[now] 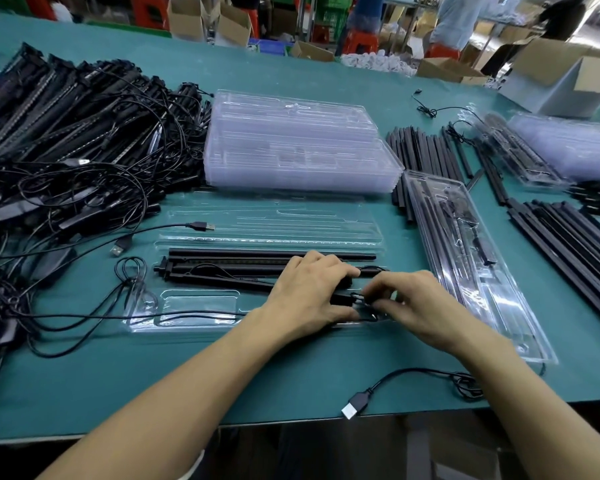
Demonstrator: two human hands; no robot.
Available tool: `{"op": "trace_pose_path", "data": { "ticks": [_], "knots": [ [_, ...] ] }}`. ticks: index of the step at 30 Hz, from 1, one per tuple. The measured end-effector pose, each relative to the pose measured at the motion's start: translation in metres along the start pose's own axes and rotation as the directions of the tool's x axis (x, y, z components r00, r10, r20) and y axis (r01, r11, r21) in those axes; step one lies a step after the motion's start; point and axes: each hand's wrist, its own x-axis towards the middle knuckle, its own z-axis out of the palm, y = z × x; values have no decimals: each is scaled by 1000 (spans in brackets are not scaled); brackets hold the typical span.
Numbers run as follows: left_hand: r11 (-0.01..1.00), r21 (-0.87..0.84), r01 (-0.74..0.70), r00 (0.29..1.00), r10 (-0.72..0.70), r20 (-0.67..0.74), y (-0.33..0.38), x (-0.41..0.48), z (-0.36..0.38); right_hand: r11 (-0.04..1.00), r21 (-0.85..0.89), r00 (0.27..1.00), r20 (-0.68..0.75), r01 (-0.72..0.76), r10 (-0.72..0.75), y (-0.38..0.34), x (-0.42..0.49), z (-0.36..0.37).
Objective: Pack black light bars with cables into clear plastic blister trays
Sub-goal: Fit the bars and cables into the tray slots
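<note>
At the far left of the bench [84,382]: heap of unpacked bars [66,133] with tangled leads. Two USB plugs [201,226] trail out of it toward the centre.

Centre: open blister tray [201,306], long axis left-right, parallel to the bench's front edge. The light bars [229,266] lie in its middle channels on the same axis. Their left ends are exposed; their right ends are under the left hand [312,289].

- Left grip: fingers curled down over the right end of the light bars, clamped on them.
- Right hand [420,303]: just right of the left. Grip closed, thumb and fingertips pinching the cable [364,300].
- The cable sits between the two hands at the tray's right end, so the right hand is nearer.

Judgement: the step in hand is seating the cable. The move runs down and slightly left from the right grip into the tray's near-right pocket, while the left hand pins the bars.

Possible obstruction: a loose lead [153,315] crosses the tray's near compartment from the left and may snag.

Behind the tray: stack of empty trays [298,147]. Right: a filled tray [482,271] lies angled, close beside the right wrist. Loose rods [568,244] lie further right. A separate USB lead [355,407] lies by the front edge.
</note>
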Motion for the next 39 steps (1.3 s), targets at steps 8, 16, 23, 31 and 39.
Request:
{"op": "trace_pose_path", "data": {
  "ticks": [8, 16, 23, 31, 39],
  "knots": [
    [997, -77, 6, 1000, -4, 17, 1, 0, -4, 970, 244, 1000, -27, 17, -11, 3, -4, -3],
    [957, -288, 34, 997, -13, 72, -3, -3, -18, 995, 64, 991, -112, 73, -66, 2, 2, 16],
    [983, -178, -38, 996, 53, 79, 6, -8, -23, 996, -11, 974, -209, 90, -90, 3, -4, 25],
    [956, -293, 29, 998, -45, -47, 9, -8, -13, 991, 118, 984, -176, 60, -39, 6, -7, 17],
    [974, -224, 29, 999, -32, -9, 5, -5, -12, 992, 34, 982, -144, -119, 123, 14, 11, 7]
  ]
}}
